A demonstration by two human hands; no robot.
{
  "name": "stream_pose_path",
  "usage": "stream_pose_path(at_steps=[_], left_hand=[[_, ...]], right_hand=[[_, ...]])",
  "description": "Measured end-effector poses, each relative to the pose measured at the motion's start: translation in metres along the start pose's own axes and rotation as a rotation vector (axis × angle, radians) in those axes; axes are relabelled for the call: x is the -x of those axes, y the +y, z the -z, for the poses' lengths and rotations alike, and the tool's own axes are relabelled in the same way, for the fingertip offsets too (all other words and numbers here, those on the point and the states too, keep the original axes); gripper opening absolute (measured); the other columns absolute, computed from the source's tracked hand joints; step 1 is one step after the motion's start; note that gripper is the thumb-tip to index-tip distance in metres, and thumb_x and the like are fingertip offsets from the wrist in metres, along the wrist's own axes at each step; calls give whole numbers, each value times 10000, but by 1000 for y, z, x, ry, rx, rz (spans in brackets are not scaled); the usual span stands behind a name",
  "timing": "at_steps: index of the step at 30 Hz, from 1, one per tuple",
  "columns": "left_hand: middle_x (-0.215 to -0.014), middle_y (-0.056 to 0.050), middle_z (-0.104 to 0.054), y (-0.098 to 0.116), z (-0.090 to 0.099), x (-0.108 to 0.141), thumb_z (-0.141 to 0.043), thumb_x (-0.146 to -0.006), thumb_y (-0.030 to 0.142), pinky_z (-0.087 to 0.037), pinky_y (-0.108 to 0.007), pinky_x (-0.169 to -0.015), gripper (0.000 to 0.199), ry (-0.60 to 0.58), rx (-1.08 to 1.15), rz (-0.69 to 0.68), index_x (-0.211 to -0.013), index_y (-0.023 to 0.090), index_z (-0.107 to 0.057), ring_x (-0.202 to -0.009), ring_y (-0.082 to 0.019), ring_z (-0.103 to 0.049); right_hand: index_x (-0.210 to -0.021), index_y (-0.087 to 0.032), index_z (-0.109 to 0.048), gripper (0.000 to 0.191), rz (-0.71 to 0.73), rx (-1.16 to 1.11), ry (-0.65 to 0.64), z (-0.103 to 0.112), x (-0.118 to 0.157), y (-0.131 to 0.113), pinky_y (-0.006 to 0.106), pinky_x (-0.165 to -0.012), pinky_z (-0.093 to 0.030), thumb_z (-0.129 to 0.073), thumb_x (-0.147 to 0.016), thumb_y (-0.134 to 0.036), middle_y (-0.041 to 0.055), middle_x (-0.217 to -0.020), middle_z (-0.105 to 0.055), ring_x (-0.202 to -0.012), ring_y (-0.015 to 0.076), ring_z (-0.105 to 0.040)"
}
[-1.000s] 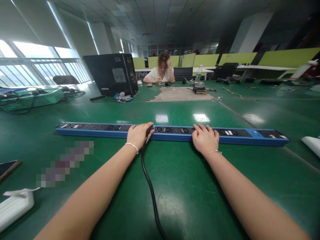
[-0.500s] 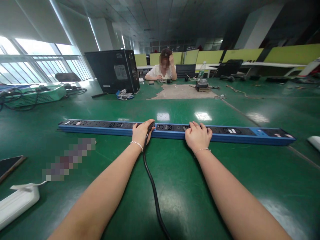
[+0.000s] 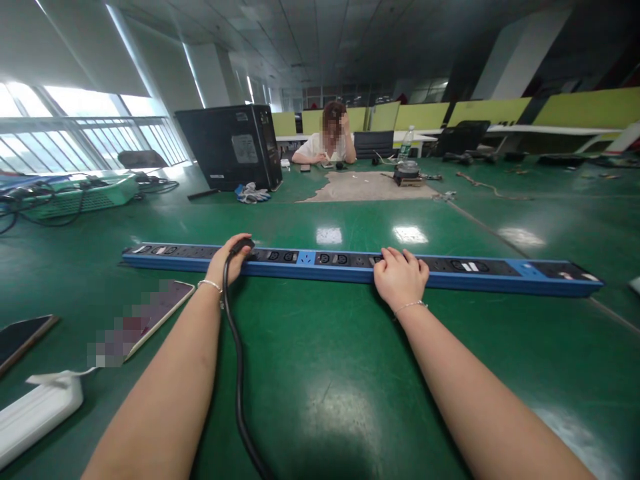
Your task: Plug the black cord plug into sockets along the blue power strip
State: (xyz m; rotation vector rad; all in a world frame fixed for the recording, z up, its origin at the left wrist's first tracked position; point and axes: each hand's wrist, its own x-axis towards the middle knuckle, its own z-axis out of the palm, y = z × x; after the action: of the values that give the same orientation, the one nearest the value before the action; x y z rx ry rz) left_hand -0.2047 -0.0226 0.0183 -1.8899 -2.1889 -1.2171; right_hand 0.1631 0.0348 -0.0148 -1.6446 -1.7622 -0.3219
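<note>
A long blue power strip [image 3: 340, 274] with black socket panels lies across the green table. My left hand [image 3: 228, 261] is closed around a black plug [image 3: 243, 246] above the strip's left half; whether the plug touches a socket is hidden by the fingers. From that plug a black power cord [image 3: 239, 373] hangs over the front of the strip and runs down to the bottom edge. Right of centre, my right hand [image 3: 401, 280] is wrapped over the strip, fingers on its top and palm against the near side.
On the left lie two phones [image 3: 161, 313] and a white power adapter [image 3: 40, 410]. Farther back are a green basket [image 3: 90, 200] of cables, a black computer case [image 3: 227, 147], gloves [image 3: 251, 193] and a water bottle [image 3: 406, 143]. A person [image 3: 327, 143] sits across the table.
My left hand has moved left along the power strip, carrying the plug and cord with it. A blue socket section near the middle is now uncovered. My right hand stays on the strip.
</note>
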Motion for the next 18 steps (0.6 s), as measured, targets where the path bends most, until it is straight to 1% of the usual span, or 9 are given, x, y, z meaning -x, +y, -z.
stream_pose_path(at_steps=[2, 4, 9, 13, 18], left_hand=[[-1070, -54, -673, -1, 0, 0, -441, -818, 487, -446, -373, -916, 444, -56, -54, -5, -1164, 244, -573, -1002, -246, -617], [-1091, -55, -670, 1, -1, -1, -426, -826, 483, -433, -386, -932, 440, -85, -88, -20, -1173, 253, -568, -1024, -253, -613], [-1180, -46, -637, 2, -4, -3, -418, -833, 465, -417, -388, -951, 429, -113, -96, -70, -1192, 270, -548, -1073, -242, -593], [-1184, -33, -639, 0, -2, -3, -426, -833, 442, -415, -373, -951, 419, -137, -111, -79, -1202, 279, -540, -1070, -231, -594], [-1140, -26, -664, 2, 0, -2, -449, -823, 439, -437, -364, -906, 401, -176, -155, -98, -1183, 294, -547, -1025, -228, -618]], right_hand=[[-1123, -217, -658, 425, 1, 12, -1, 0, 0, 0, 454, -965, -209, -352, -831, -258, 44, -1194, -634, -1151, 267, -449], [-1120, -215, -658, 424, 3, 25, -3, 1, 0, -1, 444, -964, -210, -347, -835, -263, 37, -1191, -636, -1153, 260, -447], [-1122, -208, -657, 426, 2, 38, -10, 2, 1, -1, 442, -969, -206, -341, -841, -264, 37, -1202, -631, -1157, 257, -451], [-1114, -208, -661, 420, 0, 22, -2, 1, 1, -1, 442, -971, -205, -352, -835, -265, 38, -1194, -637, -1153, 257, -454], [-1106, -217, -665, 422, 4, 9, 8, 0, 0, 0, 445, -965, -204, -350, -830, -268, 39, -1187, -639, -1150, 260, -449]])
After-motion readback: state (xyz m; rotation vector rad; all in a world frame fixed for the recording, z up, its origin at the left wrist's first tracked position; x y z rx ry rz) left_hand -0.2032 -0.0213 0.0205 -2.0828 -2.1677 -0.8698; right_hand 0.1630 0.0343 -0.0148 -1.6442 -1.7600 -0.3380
